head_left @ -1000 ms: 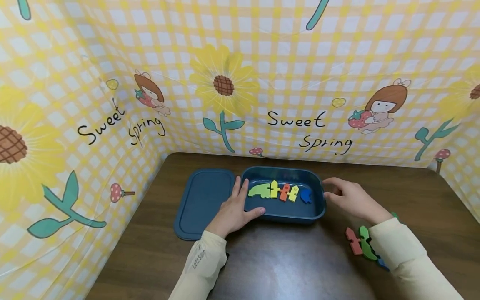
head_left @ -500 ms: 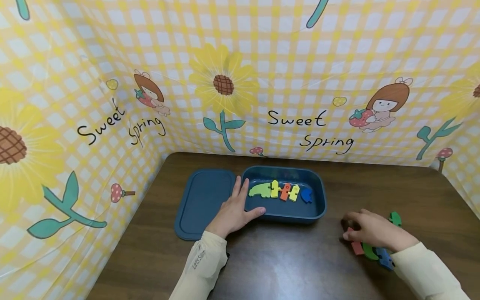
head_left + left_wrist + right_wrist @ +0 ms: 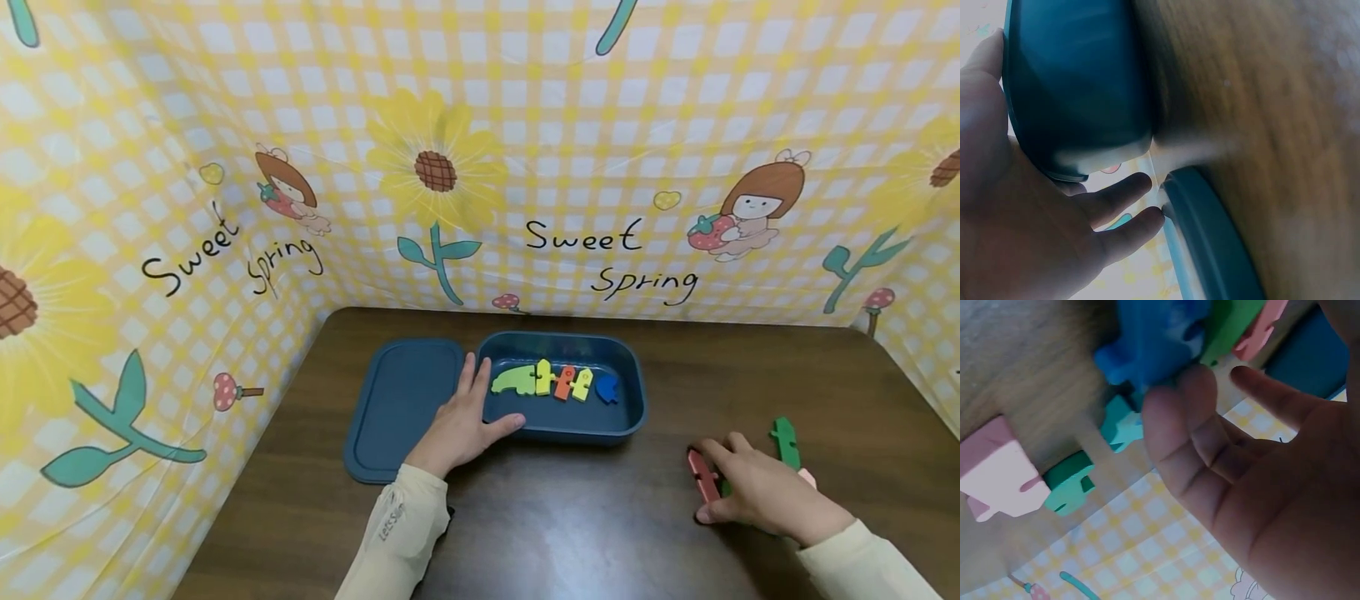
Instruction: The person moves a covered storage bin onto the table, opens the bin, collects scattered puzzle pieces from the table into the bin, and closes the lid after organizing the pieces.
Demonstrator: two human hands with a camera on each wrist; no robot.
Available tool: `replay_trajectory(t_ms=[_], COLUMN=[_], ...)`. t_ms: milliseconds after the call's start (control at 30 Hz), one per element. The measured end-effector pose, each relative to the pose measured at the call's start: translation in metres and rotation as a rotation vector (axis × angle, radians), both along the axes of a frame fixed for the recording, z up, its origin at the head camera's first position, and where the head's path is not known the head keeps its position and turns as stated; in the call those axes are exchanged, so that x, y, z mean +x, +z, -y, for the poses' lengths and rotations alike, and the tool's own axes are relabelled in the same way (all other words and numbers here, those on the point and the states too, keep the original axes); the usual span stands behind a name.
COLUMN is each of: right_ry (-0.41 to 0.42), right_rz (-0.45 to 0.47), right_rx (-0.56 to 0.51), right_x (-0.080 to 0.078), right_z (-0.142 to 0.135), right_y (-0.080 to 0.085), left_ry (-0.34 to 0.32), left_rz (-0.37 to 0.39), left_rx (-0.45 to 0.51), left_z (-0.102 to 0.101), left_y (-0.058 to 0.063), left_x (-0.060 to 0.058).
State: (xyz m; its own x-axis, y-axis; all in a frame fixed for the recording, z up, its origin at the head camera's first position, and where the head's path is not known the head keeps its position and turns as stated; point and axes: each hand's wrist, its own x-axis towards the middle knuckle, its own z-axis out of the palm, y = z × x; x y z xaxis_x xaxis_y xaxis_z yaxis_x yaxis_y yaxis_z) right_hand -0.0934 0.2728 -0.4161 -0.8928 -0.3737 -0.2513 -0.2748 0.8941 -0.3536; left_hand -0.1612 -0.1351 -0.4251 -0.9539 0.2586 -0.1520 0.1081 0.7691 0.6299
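My left hand point(image 3: 461, 425) rests at the left end of a dark blue box point(image 3: 641, 392), its fingers spread and straight along the rim and the thumb at the front edge. Inside the box lie a linked row of light green point(image 3: 516, 380), yellow and orange puzzle pieces and a separate blue piece point(image 3: 607, 388). At the right, my right hand point(image 3: 761, 492) reaches over loose pieces, thumb and forefinger at the two ends of a red puzzle piece point(image 3: 703, 477). Beneath that palm, a blue piece point(image 3: 1154, 344) and a green piece point(image 3: 1232, 325) show in the right wrist view.
The box lid point(image 3: 405, 408) lies flat left of the box. Beyond the right hand are a dark green piece point(image 3: 786, 442) and a pink piece point(image 3: 1004, 475); a teal piece point(image 3: 1121, 422) is near the fingers. A checked cloth wall point(image 3: 465, 267) stands behind the brown table point(image 3: 585, 533).
My right hand has come from the box's right end down to the loose pieces, and its thumb and forefinger have closed about the red puzzle piece. The left hand has stayed at the box.
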Motion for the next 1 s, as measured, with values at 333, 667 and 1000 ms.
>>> replay_trajectory(t_ms=[333,667,1000], right_ry=[0.047,0.027,-0.027], right_rz=[-0.205,-0.137,-0.062], right_rx=[0.018,0.013,-0.102], right_x=[-0.002,-0.006,-0.011], right_z=[0.004,0.0,0.001], right_y=[-0.01,-0.004,0.007], left_ry=[0.005,-0.004,-0.002], left_rz=[0.007,-0.006,-0.006], left_rx=[-0.01,0.0,-0.001], left_z=[0.003,0.002,0.0], left_y=[0.002,0.006,0.003], left_x=[0.002,0.002,0.001])
